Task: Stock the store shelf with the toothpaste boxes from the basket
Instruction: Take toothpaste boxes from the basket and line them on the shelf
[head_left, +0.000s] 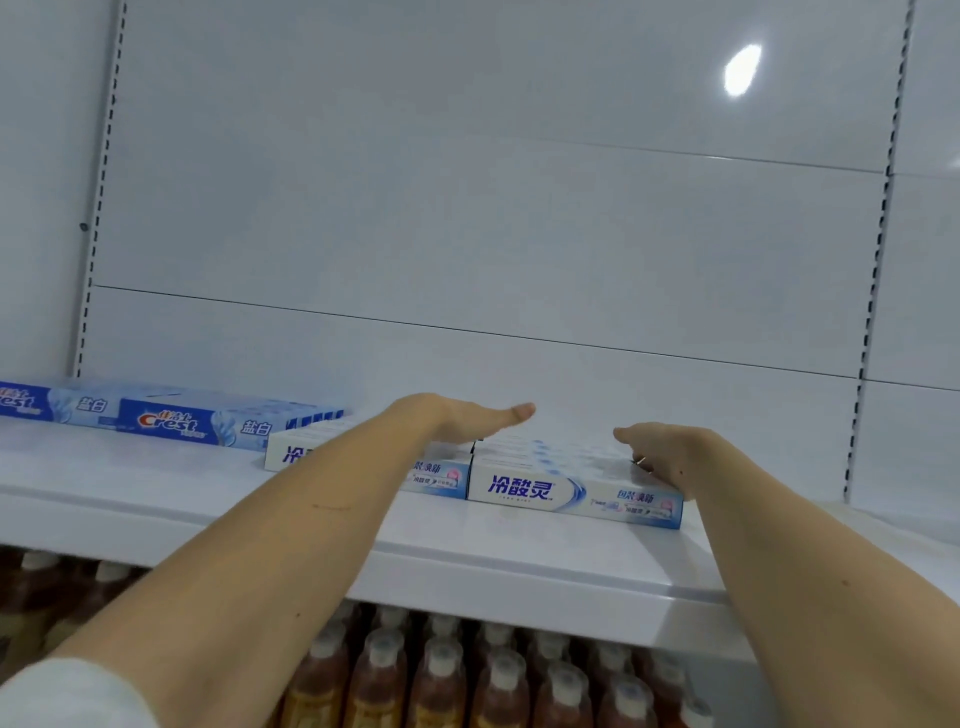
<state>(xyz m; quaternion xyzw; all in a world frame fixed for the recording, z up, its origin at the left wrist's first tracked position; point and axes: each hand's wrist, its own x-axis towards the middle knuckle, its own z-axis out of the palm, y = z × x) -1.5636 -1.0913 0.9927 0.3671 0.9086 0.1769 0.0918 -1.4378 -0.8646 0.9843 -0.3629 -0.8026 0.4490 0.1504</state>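
White metal shelving fills pretty much the whole view: a plain glossy back panel with slotted uprights down both sides and a bright light glare up top right. Everything's happening on the white store shelf (156, 499) running across the middle.

On that shelf there are two groups of white-and-blue toothpaste boxes with Chinese lettering, lying flat with the long side facing out. The right-hand white toothpaste boxes (566, 493) sit near the front edge, touching the left-hand white toothpaste boxes (436, 475) end to end. More of the same seem to be lined up behind them, but it's too blurry to count.

The left hand (467, 418) is flat, fingers straight and together, resting over the top of the left-hand group, and its forearm hides a good chunk of that label. The right hand (660, 449) is on the right end of the right-hand group, fingers curled down around the far corner, with a ring showing on one finger.

Further left and toward the back are long blue Crest toothpaste boxes (176, 423), laid flat in a row, just beside the white ones.

Below the shelf there are rows of amber drink bottles with white caps (441, 670), packed tight.
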